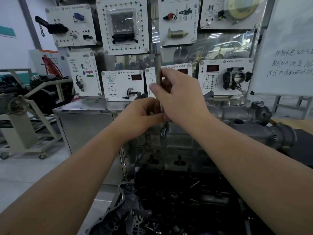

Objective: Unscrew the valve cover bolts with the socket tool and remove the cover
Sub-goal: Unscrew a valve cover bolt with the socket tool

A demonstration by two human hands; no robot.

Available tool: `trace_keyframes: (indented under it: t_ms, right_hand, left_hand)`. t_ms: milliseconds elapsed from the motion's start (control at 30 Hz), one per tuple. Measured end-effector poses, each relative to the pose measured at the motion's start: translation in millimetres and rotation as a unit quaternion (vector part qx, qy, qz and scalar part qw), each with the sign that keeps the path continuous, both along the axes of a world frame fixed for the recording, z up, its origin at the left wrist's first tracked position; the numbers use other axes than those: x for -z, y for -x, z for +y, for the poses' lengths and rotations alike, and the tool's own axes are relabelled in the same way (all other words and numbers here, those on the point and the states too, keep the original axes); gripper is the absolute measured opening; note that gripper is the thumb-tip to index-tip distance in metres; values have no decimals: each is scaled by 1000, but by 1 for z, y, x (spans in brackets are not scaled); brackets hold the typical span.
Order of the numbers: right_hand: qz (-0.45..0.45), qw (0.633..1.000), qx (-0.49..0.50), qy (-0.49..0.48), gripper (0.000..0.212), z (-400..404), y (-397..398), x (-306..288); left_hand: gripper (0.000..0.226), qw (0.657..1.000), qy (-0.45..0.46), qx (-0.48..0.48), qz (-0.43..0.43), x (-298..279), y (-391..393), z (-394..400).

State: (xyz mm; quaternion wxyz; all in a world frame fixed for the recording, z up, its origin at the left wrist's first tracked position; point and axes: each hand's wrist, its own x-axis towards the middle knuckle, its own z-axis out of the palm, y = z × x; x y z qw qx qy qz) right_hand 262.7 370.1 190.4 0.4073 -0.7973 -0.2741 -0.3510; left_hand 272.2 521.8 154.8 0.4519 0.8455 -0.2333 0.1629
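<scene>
My right hand (181,97) grips the shaft of a long metal socket tool (157,63) that stands upright above the engine, its wide socket end at the top. My left hand (144,114) pinches the tool's lower end just under the right hand; what is between its fingertips is hidden. Below both hands a bolt (163,130) sticks up from the grey valve cover (237,116), which lies across the top of the engine (177,192).
A board of white sensor training panels (122,26) stands behind the engine. A steel cabinet (88,129) is at the left and an engine stand on castors (33,116) farther left. A whiteboard (288,48) stands at the right.
</scene>
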Motion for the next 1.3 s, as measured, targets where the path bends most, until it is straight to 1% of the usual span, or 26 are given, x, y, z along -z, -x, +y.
trace_keyframes:
  t_ms: [67,167,300,367,433,533,567,600,667,700,767,867,933,1000,1067,1133,1200,1300]
  right_hand:
    - [-4,1000,21,22,12,0,0,-1]
    - [7,999,17,46,13,1,0,-1]
    - [40,999,-10,6,31,1,3,2]
    - [36,999,-8,1,28,0,2,3]
    - [11,1000,0,3,19,-1,2,2]
    - [-4,999,19,33,19,-1,1,1]
    - [4,999,18,39,17,-1,1,0]
    - [9,999,14,41,16,0,1,0]
    - [12,999,8,36,22,2,2,1]
    - [15,999,6,33,25,2,2,2]
    - [21,999,5,29,26,3,1,2]
    - [7,1000,9,12,16,2,0,1]
    - [-6,1000,15,10,13,0,0,0]
    - [-6,999,26,34,15,0,0,-1]
    - [9,999,16,44,14,1,0,-1]
    - [19,999,6,32,21,2,1,0]
    - [26,1000,-1,15,28,1,1,2]
    - [11,1000,-1,-8,21,0,-1,2]
  left_hand:
    - [24,1000,-13,0,0,0,1,-1]
    - [7,1000,-13,-1,-6,1,0,2]
    - [12,1000,-20,0,-7,-1,2,1]
    - [22,1000,-20,-1,-3,-1,3,0]
    - [31,1000,-22,1,-6,-2,4,-2]
    - [41,1000,-27,-2,-9,-3,7,-5]
    - [37,1000,-24,-5,-6,-2,4,-3]
    - [27,1000,-15,-5,-3,-1,1,-1]
    - [8,1000,-4,-4,0,0,0,3]
    - [6,1000,-3,-3,1,0,1,3]
    - [12,1000,-9,-6,-2,-1,1,2]
    - [28,1000,-10,-1,-5,-2,3,-1]
    - [34,1000,-17,-6,-7,-2,3,-2]
    - [32,1000,-19,-11,-7,-1,3,-2]
    - [19,1000,-3,-8,-2,1,0,0]
    - [10,1000,11,3,8,0,0,1]
    - [13,1000,4,11,6,-1,1,1]
    - [18,1000,-3,13,-5,-1,2,1]
